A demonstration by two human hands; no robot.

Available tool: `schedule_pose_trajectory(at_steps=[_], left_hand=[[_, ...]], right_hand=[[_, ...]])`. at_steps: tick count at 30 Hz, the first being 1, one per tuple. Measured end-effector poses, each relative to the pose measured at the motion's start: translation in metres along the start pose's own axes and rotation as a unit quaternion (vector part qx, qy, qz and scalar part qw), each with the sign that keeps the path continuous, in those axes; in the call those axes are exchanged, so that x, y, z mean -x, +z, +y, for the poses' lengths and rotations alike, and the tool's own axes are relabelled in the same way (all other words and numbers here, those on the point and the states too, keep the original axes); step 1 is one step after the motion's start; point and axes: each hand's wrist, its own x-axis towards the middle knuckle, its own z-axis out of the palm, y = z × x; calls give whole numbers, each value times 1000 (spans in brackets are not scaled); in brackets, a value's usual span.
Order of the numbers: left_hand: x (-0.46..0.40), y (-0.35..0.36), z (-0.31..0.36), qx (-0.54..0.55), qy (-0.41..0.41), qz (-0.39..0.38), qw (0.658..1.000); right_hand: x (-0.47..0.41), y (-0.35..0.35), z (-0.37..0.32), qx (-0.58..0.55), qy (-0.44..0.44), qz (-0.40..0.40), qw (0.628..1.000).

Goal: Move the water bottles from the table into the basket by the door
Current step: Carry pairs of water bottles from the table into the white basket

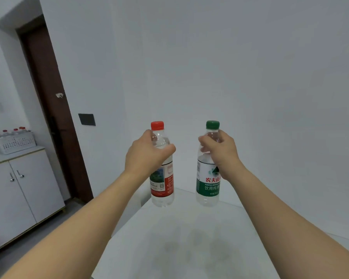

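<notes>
My left hand (147, 153) grips the upper part of a clear water bottle with a red cap and red label (162, 185). My right hand (222, 151) grips the shoulder of a clear water bottle with a green cap and green label (208, 186). Both bottles are upright, held side by side over the far end of the white table (189, 238); whether they touch it I cannot tell. A white perforated basket (16, 142) stands on a cabinet at the far left beside the door, with several capped bottles in it.
A dark brown door (48, 101) is left of centre, with a black wall switch (86, 119) to its right. The white two-door cabinet (22, 190) stands under the basket. Plain white walls rise behind the table.
</notes>
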Motion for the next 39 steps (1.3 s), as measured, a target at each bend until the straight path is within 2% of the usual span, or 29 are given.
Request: schedule_pose_trajectory(at_steps=[6, 15, 21, 31, 39], left_hand=[[-17, -54, -46, -22, 10, 5, 1000], [-77, -107, -150, -28, 4, 34, 999], [-148, -143, -218, -65, -1, 44, 997], [-236, -225, -343, -98, -27, 125, 987], [-300, -269, -440, -102, -33, 123, 987]], right_hand=[[-3, 78, -18, 32, -26, -23, 999], [-32, 194, 36, -13, 13, -41, 999], [-81, 294, 47, -34, 13, -59, 998], [-130, 477, 68, -65, 28, -138, 988], [-159, 597, 85, -55, 11, -138, 989]])
